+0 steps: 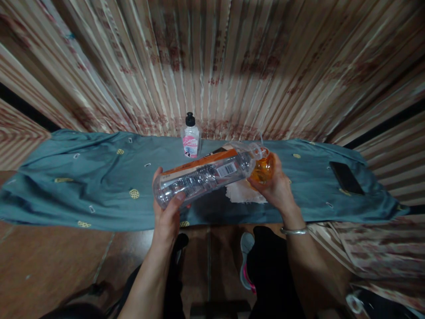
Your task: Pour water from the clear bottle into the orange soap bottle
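Note:
My left hand (pixel 169 215) is wrapped round the base of a large clear plastic bottle (pixel 195 188) with an orange label and a barcode. The bottle lies tilted, its open neck pointing right and slightly up. Close by the neck, my right hand (pixel 275 184) holds a small clear container with orange liquid (pixel 263 169). The neck overlaps the container's rim, and I cannot tell whether they touch. Below the bottle, a white cloth or tissue (pixel 245 193) lies on the table.
A pump-topped bottle (pixel 191 139) with a pink and white label stands at the back of the table covered with a teal cloth (pixel 99 186). A dark phone (pixel 346 178) lies at the right. A pleated curtain (pixel 212 66) hangs behind.

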`<state>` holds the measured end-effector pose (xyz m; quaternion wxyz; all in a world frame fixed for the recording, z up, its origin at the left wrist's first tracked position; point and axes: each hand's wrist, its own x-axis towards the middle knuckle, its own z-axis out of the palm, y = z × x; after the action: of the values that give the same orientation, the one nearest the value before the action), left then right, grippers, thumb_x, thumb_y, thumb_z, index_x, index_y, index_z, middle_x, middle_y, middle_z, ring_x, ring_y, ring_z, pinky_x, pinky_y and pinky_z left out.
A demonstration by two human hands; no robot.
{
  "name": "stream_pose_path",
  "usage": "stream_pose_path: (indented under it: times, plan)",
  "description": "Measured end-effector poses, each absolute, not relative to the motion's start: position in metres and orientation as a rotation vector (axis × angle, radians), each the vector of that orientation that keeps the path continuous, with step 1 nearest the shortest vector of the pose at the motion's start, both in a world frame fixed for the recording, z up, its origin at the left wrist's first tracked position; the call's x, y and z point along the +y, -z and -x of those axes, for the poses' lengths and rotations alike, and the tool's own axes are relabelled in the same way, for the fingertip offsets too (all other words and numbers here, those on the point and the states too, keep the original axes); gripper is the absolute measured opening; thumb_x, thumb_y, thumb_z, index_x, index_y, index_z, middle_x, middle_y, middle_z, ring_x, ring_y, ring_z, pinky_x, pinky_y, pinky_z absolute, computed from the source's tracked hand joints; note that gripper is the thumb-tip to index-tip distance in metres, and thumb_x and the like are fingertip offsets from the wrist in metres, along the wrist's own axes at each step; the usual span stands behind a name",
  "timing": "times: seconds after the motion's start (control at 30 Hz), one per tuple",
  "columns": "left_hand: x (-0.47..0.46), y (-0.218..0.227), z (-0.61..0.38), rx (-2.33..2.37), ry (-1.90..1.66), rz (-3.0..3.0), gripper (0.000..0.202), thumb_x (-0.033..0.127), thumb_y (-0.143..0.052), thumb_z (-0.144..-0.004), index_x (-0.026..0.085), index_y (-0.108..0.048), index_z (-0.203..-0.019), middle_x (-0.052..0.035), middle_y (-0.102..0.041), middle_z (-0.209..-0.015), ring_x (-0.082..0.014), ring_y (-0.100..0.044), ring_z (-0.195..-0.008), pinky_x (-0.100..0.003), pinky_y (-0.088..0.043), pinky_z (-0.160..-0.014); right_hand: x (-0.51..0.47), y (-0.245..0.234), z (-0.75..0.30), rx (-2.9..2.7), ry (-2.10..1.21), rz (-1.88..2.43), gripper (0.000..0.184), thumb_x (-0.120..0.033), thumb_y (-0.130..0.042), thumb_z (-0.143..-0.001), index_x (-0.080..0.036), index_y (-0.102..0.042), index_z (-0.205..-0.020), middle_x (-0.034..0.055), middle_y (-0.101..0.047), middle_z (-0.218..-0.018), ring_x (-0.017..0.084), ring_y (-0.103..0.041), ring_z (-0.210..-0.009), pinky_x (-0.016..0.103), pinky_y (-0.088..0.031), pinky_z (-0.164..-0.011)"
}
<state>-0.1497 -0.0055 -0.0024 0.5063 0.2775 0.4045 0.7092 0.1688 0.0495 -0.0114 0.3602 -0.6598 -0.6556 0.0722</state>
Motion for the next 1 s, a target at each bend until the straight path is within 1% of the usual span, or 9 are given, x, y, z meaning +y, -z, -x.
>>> stream_pose_path:
  times: [0.27,0.37,0.43,0.53,0.63,0.73,0.8,0.93,1.0]
  plan:
    - [-0.005,0.002,0.150,0.963,-1.704,-0.671,0.095,0.038,-0.108,-0.067,0.035,-0.063,-0.150,-0.0008,-0.078,-0.111,-0.0201,-0.075,-0.081,-0.026,-0.061,-0.057,0.049,0.010,-0.168,-1.676,-0.217,1.704,0.109,-0.048,-0.086,-0.080,-0.017,-0.037,-0.172,0.0230,-0.079,-0.149,0.044,-0.081,-0.132,0.059,-0.068,-0.109]
    - [-0.005,0.000,0.148,0.968,-1.708,-0.662,0.095,0.037,-0.109,-0.064,0.036,-0.064,-0.148,-0.0011,-0.078,-0.112,-0.0207,-0.075,-0.084,-0.025,-0.061,-0.057,0.049,0.010,-0.168,-1.678,-0.218,1.703,0.110,-0.047,-0.086,-0.080,-0.017,-0.036,-0.173,0.0227,-0.079,-0.149,0.044,-0.081,-0.131,0.059,-0.068,-0.108]
    - [-0.004,-0.003,0.145,0.979,-1.724,-0.641,0.095,0.037,-0.110,-0.061,0.035,-0.066,-0.145,-0.0009,-0.077,-0.110,-0.0206,-0.075,-0.084,-0.025,-0.061,-0.057,0.049,0.010,-0.169,-1.682,-0.215,1.703,0.110,-0.047,-0.086,-0.079,-0.017,-0.037,-0.173,0.0223,-0.079,-0.149,0.044,-0.082,-0.130,0.059,-0.068,-0.107]
    - [-0.004,-0.010,0.139,0.997,-1.765,-0.579,0.098,0.040,-0.113,-0.053,0.033,-0.068,-0.141,0.0011,-0.076,-0.101,-0.0173,-0.070,-0.074,-0.025,-0.059,-0.055,0.050,0.011,-0.169,-1.686,-0.195,1.700,0.110,-0.046,-0.087,-0.079,-0.018,-0.037,-0.173,0.0216,-0.079,-0.149,0.044,-0.082,-0.129,0.059,-0.069,-0.106]
    - [-0.003,-0.014,0.135,1.015,-1.782,-0.530,0.101,0.040,-0.114,-0.046,0.032,-0.070,-0.137,0.0014,-0.076,-0.100,-0.0165,-0.069,-0.071,-0.024,-0.058,-0.052,0.050,0.013,-0.169,-1.679,-0.178,1.697,0.110,-0.048,-0.087,-0.079,-0.017,-0.038,-0.172,0.0219,-0.080,-0.148,0.044,-0.082,-0.128,0.059,-0.069,-0.105]
    - [-0.003,-0.015,0.134,1.024,-1.779,-0.516,0.102,0.041,-0.114,-0.044,0.032,-0.070,-0.137,0.0019,-0.077,-0.100,-0.0163,-0.068,-0.069,-0.025,-0.057,-0.052,0.050,0.015,-0.169,-1.683,-0.158,1.695,0.109,-0.049,-0.087,-0.080,-0.018,-0.039,-0.172,0.0218,-0.081,-0.145,0.044,-0.084,-0.125,0.058,-0.070,-0.103]
    - [-0.003,-0.014,0.135,1.026,-1.783,-0.519,0.102,0.041,-0.114,-0.045,0.033,-0.071,-0.137,0.0027,-0.077,-0.100,-0.0162,-0.069,-0.070,-0.027,-0.061,-0.057,0.050,0.016,-0.169,-1.687,-0.141,1.694,0.108,-0.050,-0.087,-0.081,-0.019,-0.039,-0.172,0.0212,-0.081,-0.145,0.044,-0.084,-0.124,0.058,-0.070,-0.103]
    - [-0.003,-0.012,0.137,1.038,-1.796,-0.517,0.100,0.040,-0.114,-0.045,0.033,-0.073,-0.135,0.0020,-0.078,-0.106,-0.0194,-0.075,-0.088,-0.032,-0.067,-0.079,0.049,0.014,-0.169,-1.693,-0.144,1.715,0.109,-0.049,-0.087,-0.081,-0.019,-0.037,-0.173,0.0208,-0.081,-0.146,0.044,-0.083,-0.126,0.059,-0.069,-0.103]
    - [-0.003,-0.011,0.138,1.041,-1.793,-0.532,0.100,0.041,-0.114,-0.047,0.033,-0.072,-0.137,0.0009,-0.079,-0.109,-0.0204,-0.075,-0.090,-0.032,-0.067,-0.078,0.049,0.013,-0.169,-1.691,-0.156,1.728,0.108,-0.048,-0.087,-0.080,-0.018,-0.038,-0.172,0.0210,-0.081,-0.145,0.045,-0.084,-0.125,0.058,-0.070,-0.102]
